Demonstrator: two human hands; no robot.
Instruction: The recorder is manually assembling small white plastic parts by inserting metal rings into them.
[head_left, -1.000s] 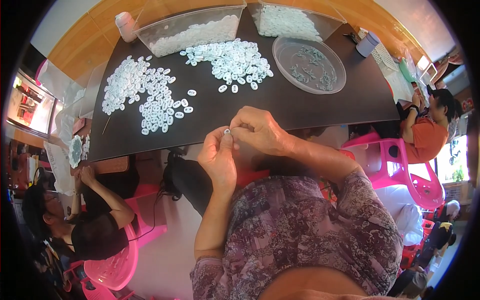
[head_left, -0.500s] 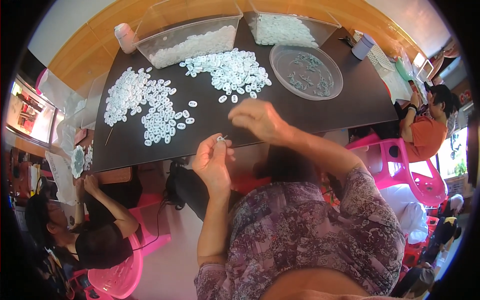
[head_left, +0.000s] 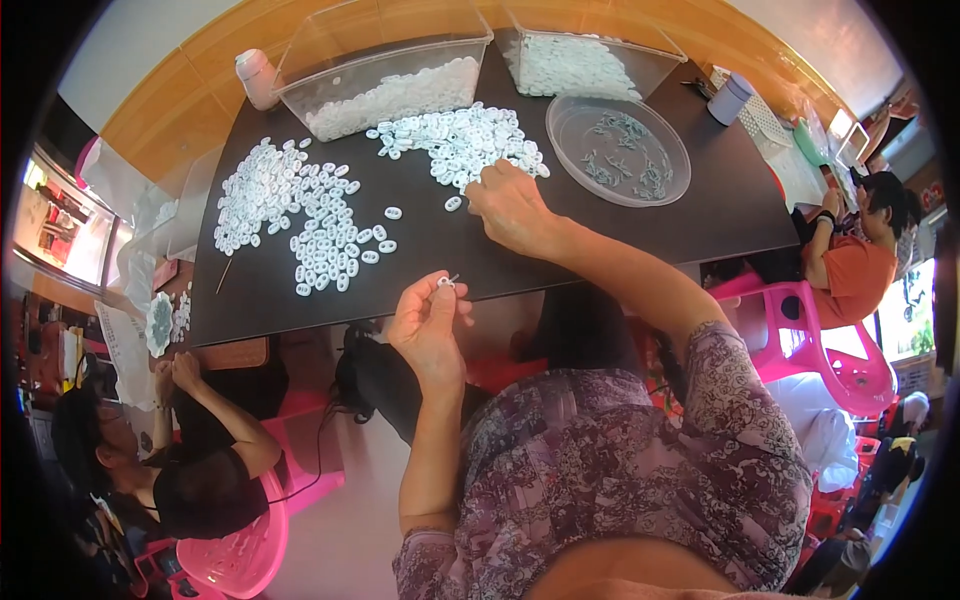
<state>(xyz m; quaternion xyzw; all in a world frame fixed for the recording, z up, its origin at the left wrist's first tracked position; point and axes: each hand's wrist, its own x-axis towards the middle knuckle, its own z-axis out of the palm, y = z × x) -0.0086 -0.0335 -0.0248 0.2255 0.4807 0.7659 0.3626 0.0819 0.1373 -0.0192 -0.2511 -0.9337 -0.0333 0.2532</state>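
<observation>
My left hand (head_left: pixel 430 325) is raised at the near edge of the dark table, pinching a small white oval piece (head_left: pixel 446 283) with a thin grey bit sticking out of it. Farther forward, my right hand (head_left: pixel 513 208) reaches to the near side of the middle pile of white oval pieces (head_left: pixel 475 140). Its fingers are bent together at the pile, and their tips are partly hidden, so what they grip cannot be made out. A larger spread of the same ovals (head_left: pixel 330 245), each with two dark marks, lies to the left.
Two clear plastic bins (head_left: pixel 390 80) of white pieces stand at the back. A round clear tray (head_left: pixel 618 200) with small grey-green parts lies right of the pile. A pink bottle (head_left: pixel 256 80) and a grey cup (head_left: pixel 731 99) stand at the corners. People sit on both sides, on pink chairs (head_left: pixel 235 555).
My right hand has moved forward from above the table's near part to the middle pile, and its fingers have come down there. My left hand keeps its pinch on the white piece.
</observation>
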